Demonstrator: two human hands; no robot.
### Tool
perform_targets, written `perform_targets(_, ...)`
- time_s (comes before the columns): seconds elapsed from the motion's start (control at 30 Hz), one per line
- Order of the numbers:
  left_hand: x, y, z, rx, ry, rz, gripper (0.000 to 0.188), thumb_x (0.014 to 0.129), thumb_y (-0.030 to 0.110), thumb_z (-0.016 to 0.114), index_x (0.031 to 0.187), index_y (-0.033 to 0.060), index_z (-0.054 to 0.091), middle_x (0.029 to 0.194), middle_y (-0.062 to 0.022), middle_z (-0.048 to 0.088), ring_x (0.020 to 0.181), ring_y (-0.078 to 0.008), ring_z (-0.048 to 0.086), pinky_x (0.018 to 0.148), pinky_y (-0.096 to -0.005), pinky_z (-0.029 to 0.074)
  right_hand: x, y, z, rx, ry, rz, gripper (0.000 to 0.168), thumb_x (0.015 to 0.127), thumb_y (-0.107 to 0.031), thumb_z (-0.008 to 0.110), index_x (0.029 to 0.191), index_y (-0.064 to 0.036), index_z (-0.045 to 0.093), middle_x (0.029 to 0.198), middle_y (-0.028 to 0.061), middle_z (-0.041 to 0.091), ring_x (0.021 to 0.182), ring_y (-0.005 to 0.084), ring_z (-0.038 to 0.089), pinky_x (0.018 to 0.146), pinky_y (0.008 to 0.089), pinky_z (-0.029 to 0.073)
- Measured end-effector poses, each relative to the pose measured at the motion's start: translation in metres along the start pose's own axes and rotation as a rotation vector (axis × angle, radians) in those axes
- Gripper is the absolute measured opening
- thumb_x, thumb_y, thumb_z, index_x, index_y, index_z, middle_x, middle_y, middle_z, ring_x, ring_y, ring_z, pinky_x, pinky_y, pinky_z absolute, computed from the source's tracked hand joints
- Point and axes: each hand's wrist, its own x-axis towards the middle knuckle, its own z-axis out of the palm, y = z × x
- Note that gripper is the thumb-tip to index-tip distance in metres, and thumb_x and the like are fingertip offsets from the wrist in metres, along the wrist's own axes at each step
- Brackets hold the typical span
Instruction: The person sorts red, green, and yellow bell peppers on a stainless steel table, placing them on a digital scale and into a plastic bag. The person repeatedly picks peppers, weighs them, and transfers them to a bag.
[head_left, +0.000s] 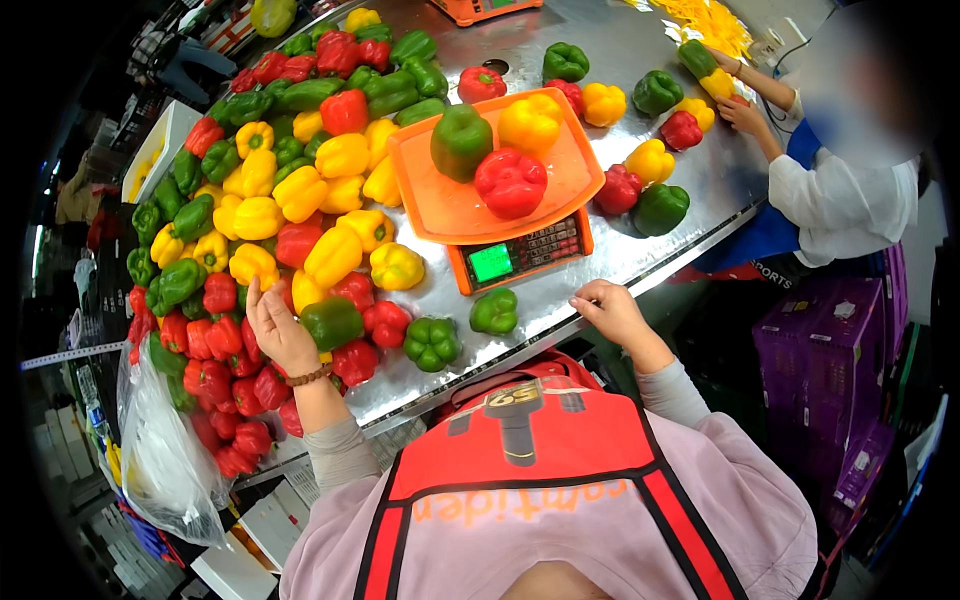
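My left hand (279, 330), with a bead bracelet at the wrist, hovers over the pepper pile, its fingers slightly apart and nothing seen in them. Its fingertips are near a yellow bell pepper (253, 262), and a green pepper (332, 324) lies beside it. Loosely curled and holding nothing visible, my right hand (616, 313) is at the table's front edge. Between my hands stands an orange digital scale (532, 251) with a lit display. Its orange tray (427, 210) holds a green pepper (461, 142), a yellow pepper (531, 122) and a red pepper (511, 184).
Mixed peppers cover the left of the metal table (720, 169). Single green peppers (493, 311) lie before the scale. Trios rest to its right, where a co-worker's hands (739, 112) hold peppers in a row. Plastic bags (165, 450) hang at left; purple crates (817, 360) stand right.
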Motion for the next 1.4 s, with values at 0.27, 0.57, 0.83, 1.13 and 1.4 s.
perform_targets(0.27,-0.020,0.001,-0.033,0.471,-0.059,0.091,0.084,0.076,0.021,0.082,0.146,0.0045,0.038,0.159,-0.0220,0.015,0.147,-0.0382,0.018,0.117,-0.0485,0.021,0.017,-0.022,0.007,-0.006,0.003,-0.174,0.031,0.081,-0.018,0.074,0.106,-0.001,0.068,0.099,0.0164,0.069,0.088,0.0279,0.068,0.079,0.0365,0.053)
perform_targets(0.57,-0.026,0.020,-0.012,0.356,-0.169,0.192,0.018,0.090,0.016,0.067,0.087,-0.0015,0.068,0.154,-0.0191,0.036,0.140,-0.0373,0.033,0.114,-0.0453,0.025,0.125,-0.087,-0.086,0.196,0.367,-0.368,0.040,0.087,-0.015,0.072,0.121,0.003,0.061,0.110,0.0120,0.068,0.104,0.0182,0.064,0.088,0.0308,0.052)
perform_targets(0.83,-0.043,0.057,0.067,0.308,-0.467,0.275,0.093,0.075,0.023,0.079,0.151,0.0049,0.030,0.157,-0.0238,0.024,0.144,-0.0413,0.023,0.117,-0.0501,0.018,0.212,-0.118,-0.074,0.081,0.176,-0.545,0.069,0.076,-0.027,0.080,0.134,-0.004,0.051,0.122,0.0155,0.061,0.115,0.0265,0.059,0.098,0.0351,0.046)
perform_targets(1.13,-0.033,0.033,0.059,0.359,-0.429,0.173,0.081,0.081,0.017,0.075,0.148,0.0016,0.033,0.152,-0.0212,0.035,0.141,-0.0380,0.031,0.116,-0.0484,0.023,0.150,0.103,-0.249,0.047,1.312,0.102,0.068,0.075,-0.031,0.083,0.128,-0.001,0.053,0.115,0.0193,0.066,0.102,0.0303,0.066,0.090,0.0388,0.052)
perform_targets(1.4,-0.045,0.031,0.094,0.302,-0.504,0.154,0.080,0.079,0.016,0.076,0.147,-0.0004,0.035,0.148,-0.0215,0.039,0.139,-0.0385,0.033,0.115,-0.0470,0.024,0.152,0.223,-0.322,-0.244,1.237,0.604,0.083,0.072,-0.046,0.082,0.133,0.000,0.050,0.129,0.0239,0.058,0.120,0.0409,0.054,0.103,0.0462,0.042)
